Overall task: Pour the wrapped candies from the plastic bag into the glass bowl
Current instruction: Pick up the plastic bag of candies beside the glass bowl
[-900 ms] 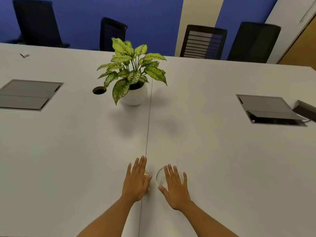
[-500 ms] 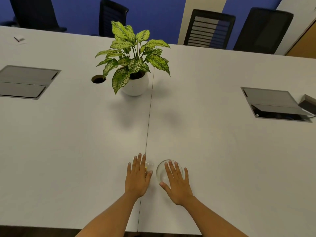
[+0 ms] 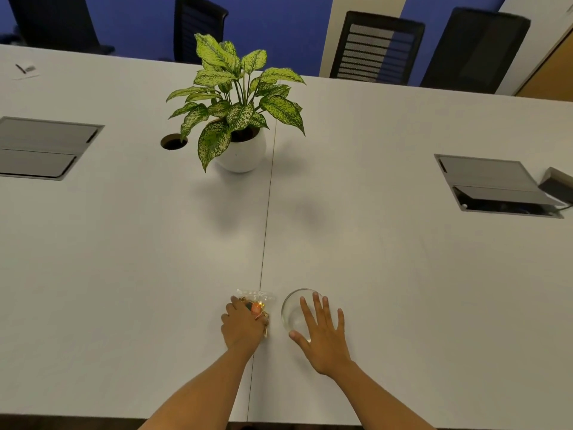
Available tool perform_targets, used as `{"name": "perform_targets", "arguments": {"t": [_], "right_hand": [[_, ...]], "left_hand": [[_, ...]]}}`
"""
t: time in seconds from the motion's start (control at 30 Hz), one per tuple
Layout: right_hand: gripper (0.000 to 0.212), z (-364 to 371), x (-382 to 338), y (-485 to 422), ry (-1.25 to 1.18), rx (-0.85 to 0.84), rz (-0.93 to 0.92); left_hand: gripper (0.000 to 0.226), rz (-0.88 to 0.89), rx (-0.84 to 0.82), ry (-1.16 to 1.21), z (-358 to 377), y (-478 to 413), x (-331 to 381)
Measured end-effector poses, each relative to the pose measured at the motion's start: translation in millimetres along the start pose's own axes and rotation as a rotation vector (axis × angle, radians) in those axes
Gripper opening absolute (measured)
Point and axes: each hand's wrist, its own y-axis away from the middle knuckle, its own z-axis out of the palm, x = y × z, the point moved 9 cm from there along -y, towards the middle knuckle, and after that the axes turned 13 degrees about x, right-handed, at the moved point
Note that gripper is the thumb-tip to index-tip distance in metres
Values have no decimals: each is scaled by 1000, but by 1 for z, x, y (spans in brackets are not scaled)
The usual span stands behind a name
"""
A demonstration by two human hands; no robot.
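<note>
Clear crinkly plastic bag of wrapped candies (image 3: 255, 301) lies on the white table (image 3: 124, 274), the left hand (image 3: 242, 325) curled closed on it; at its 3 o'clock, the right hand (image 3: 324, 335), fingers spread flat and holding nothing, steadies the empty round glass bowl (image 3: 294, 310) for pouring

Left hand curls onto the bag; right hand spreads over the bowl

A moment ago the left hand (image 3: 241, 325) lay flat with fingers straight, hiding most of the plastic bag (image 3: 256, 301); now its fingers are bent into a grip on the bag, whose clear top edge and wrapped candies (image 3: 256, 307) (orange and gold) have come into sight beyond the knuckles; the right hand (image 3: 322, 335) has splayed its fingers wider over the glass bowl (image 3: 293, 311), whose left rim shows more than before.
</note>
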Motion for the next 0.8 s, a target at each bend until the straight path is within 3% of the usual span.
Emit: {"name": "perform_targets", "arguments": {"t": [0.1, 0.3, 0.4, 0.5, 0.6, 0.8], "right_hand": [[75, 0, -1, 1, -21, -18, 2], [78, -21, -10, -2, -107, 39, -43], [82, -33, -16, -4, -205, 72, -16], [69, -51, -21, -11, -331, 106, 20], [60, -71, -25, -22, -489, 133, 88], [46, -111, -52, -34, -1198, -54, 325]], "left_hand": [[73, -98, -37, 125, 0, -5, -10], [18, -77, 58, 322, -8, -7, -11], [20, -77, 99, 450, -24, -1, -3], [10, -57, 116, 582, -42, 4, 10], [22, 16, 120, 705, -62, 7, 24], [28, 148, 107, 944, -113, 24, 61]]}}
